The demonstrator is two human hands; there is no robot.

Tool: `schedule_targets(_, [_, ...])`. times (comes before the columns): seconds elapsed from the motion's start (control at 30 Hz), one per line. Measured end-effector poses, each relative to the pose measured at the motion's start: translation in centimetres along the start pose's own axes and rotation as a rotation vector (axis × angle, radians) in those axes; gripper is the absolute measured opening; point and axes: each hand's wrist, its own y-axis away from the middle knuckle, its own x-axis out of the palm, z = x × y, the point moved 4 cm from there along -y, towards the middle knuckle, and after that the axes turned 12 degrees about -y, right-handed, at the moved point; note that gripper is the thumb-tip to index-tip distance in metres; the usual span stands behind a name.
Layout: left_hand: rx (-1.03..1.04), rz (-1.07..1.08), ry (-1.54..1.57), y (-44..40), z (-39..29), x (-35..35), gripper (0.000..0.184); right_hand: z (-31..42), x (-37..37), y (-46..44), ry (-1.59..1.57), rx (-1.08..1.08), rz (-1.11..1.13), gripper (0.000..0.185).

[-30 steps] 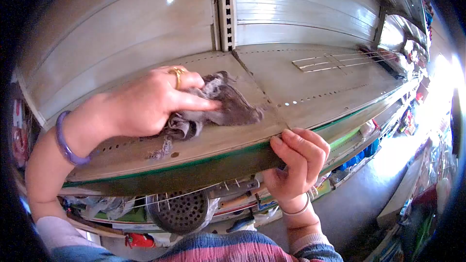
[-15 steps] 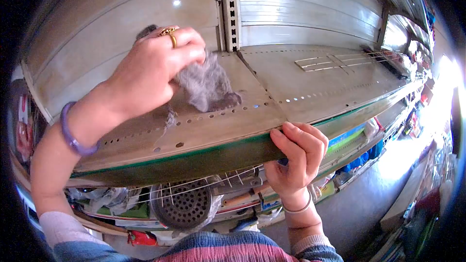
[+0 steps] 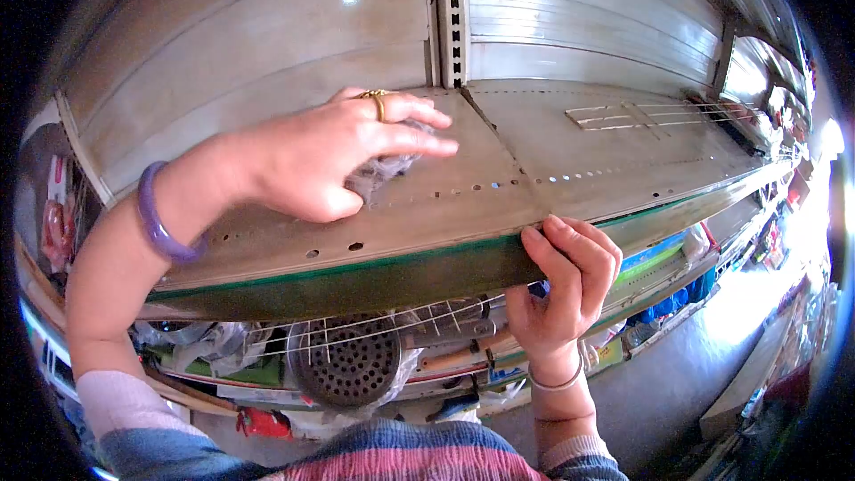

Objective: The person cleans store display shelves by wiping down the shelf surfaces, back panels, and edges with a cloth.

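My left hand (image 3: 334,156) is over the left panel of a beige metal shelf (image 3: 445,200), with a gold ring on one finger and a purple bangle at the wrist. A crumpled grey rag (image 3: 381,178) lies beneath its palm, between thumb and fingers; the hand covers most of it. Its index and middle fingers stretch to the right past the rag. My right hand (image 3: 570,281) clasps the shelf's front edge (image 3: 427,272), fingertips on top and thumb below. A green strip runs along that edge.
A slotted upright (image 3: 455,27) stands at the back. On the right panel rests a wire rack (image 3: 623,116). Below, a lower shelf holds a perforated dark pan (image 3: 346,361), plastic bags (image 3: 223,347) and other goods. Grey floor (image 3: 646,392) shows at lower right.
My left hand has come down and flattened over the rag, which was bunched and lifted in its fingers before. The right hand keeps its place on the edge. The view has shifted slightly.
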Motion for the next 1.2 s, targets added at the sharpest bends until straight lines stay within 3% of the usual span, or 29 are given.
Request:
schedule_targets(0.07, [-0.029, 0.077, 0.453, 0.7, 0.9, 0.0, 0.067, -0.3, 0.0, 0.1, 0.001, -0.01, -0.005, 0.038])
schedule_targets(0.13, [-0.368, -0.008, 0.762, 1.9, 2.1, 0.1, 0.064, -0.3, 0.0, 0.0, -0.004, -0.014, -0.007, 0.038])
schedule_targets(0.2, [-0.508, -0.019, 0.416, 2.5, 2.4, 0.1, 0.054, -0.3, 0.0, 0.1, -0.003, -0.015, -0.007, 0.038])
schedule_targets(0.3, [-0.553, 0.026, 0.311, 2.3, 1.1, 0.7, 0.046, -0.2, 0.1, 0.1, 0.0, -0.014, -0.016, 0.039])
schedule_targets(0.33, [-0.623, -0.031, 0.526, 2.0, 1.2, 0.3, 0.045, -0.2, 0.1, 0.2, 0.001, -0.011, -0.017, 0.039])
schedule_targets(0.43, [-0.316, -0.159, 0.021, 0.8, 0.6, -0.7, 0.047, -0.3, 0.0, 0.3, 0.003, -0.021, -0.012, 0.04])
schedule_targets(0.57, [-0.209, 0.023, 0.353, 0.6, -1.2, -0.4, 0.053, -0.4, -0.1, 0.1, -0.016, -0.015, -0.008, 0.041])
schedule_targets(0.7, [-0.221, 0.09, 0.315, 0.0, -1.3, 0.5, 0.048, -0.4, 0.0, 0.2, -0.009, -0.016, -0.01, 0.042])
schedule_targets(0.73, [-0.212, -0.071, 0.356, -0.2, -1.2, 0.8, 0.036, -0.4, 0.1, 0.3, -0.004, -0.024, -0.016, 0.041])
schedule_targets(0.83, [-0.241, 0.001, 0.406, -1.5, -1.2, 0.6, 0.03, -0.3, 0.0, 0.1, -0.01, -0.02, -0.005, 0.04])
schedule_targets(0.93, [-0.095, -0.158, 0.435, -4.6, -1.9, 1.2, 0.027, -0.1, 0.0, -0.1, -0.013, -0.008, -0.001, 0.039])
schedule_targets(1.0, [-0.135, -0.125, 0.436, -6.7, -2.4, 2.0, 0.024, 0.0, -0.1, -0.1, -0.014, -0.01, 0.014, 0.037])
schedule_targets(1.13, [-0.021, -0.13, 0.555, -2.4, -1.9, 1.3, 0.022, -0.6, -0.3, -0.1, -0.024, -0.055, 0.014, 0.034])
schedule_targets(1.2, [-0.15, 0.072, 0.528, -0.2, -2.0, -0.9, 0.02, -0.6, -0.4, -0.2, -0.054, -0.046, 0.021, 0.036])
